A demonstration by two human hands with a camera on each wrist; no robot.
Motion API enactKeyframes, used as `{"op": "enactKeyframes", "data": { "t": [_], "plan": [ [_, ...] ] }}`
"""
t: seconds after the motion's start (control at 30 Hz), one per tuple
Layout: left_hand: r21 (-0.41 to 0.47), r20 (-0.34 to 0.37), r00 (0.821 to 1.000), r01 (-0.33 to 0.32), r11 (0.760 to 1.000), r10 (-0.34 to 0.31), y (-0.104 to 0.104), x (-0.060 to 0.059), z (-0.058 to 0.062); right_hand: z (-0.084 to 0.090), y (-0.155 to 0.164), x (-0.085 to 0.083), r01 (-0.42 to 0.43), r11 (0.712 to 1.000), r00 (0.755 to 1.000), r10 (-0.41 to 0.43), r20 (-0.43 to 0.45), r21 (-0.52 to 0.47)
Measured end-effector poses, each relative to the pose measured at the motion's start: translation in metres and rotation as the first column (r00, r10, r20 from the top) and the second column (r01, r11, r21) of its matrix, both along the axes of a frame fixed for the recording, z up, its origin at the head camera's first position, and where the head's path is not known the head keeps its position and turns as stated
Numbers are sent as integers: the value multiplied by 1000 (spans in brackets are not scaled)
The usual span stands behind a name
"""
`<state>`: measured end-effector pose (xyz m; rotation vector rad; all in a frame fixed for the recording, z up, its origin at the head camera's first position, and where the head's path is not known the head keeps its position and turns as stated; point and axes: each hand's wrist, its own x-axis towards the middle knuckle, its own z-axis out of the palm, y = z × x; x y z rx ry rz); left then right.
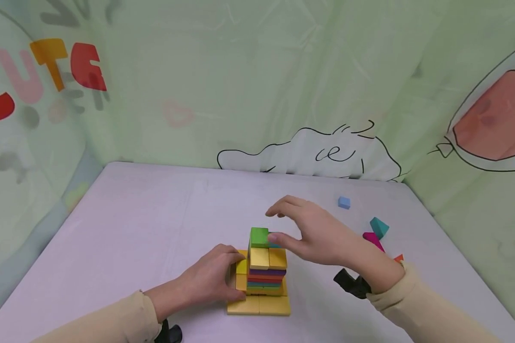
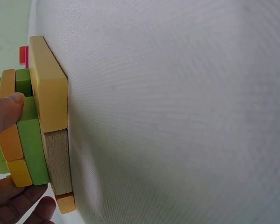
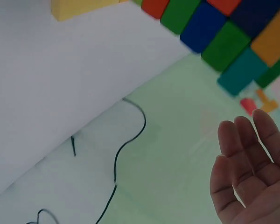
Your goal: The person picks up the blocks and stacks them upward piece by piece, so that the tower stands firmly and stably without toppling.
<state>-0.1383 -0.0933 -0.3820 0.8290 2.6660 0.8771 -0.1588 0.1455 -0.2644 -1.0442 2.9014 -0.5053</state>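
A tower of coloured wooden blocks (image 1: 267, 258) stands on a base of flat yellow blocks (image 1: 259, 306). On top sits a green block (image 1: 259, 237), with a teal block (image 3: 242, 72) beside it. My left hand (image 1: 212, 276) pinches the tower's lower left side between thumb and fingers. In the left wrist view, that thumb lies against a green block (image 2: 32, 144) and an orange block (image 2: 10, 142), and the fingers reach underneath. Beside the tower's top, my right hand (image 1: 317, 233) has its fingers spread and holds nothing; its thumb overlaps the teal block in the head view.
Loose blocks lie at the right of the white table (image 1: 163, 214): a light blue block (image 1: 344, 202), a teal triangular block (image 1: 379, 227), a magenta piece (image 1: 373, 241) and a red piece (image 1: 398, 257) partly behind the right forearm. Printed fabric walls (image 1: 189, 85) surround the table.
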Motion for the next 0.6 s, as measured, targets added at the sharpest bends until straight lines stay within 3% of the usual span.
{"op": "enactKeyframes", "data": {
  "t": [0.13,0.27,0.43,0.6],
  "plan": [
    [-14,3,1000,-12,1000,12,1,0,0,-4,31,-12,106,993,994,-106,5,-50],
    [-27,0,1000,-18,999,18,2,0,2,-26,76,-31,226,973,973,-225,44,-34],
    [-27,1,1000,-22,999,22,2,0,2,-65,124,-48,295,950,945,-306,115,101],
    [-20,-4,1000,-17,1000,17,2,1,1,-90,147,-54,296,921,932,-336,133,252]
  ]
}}
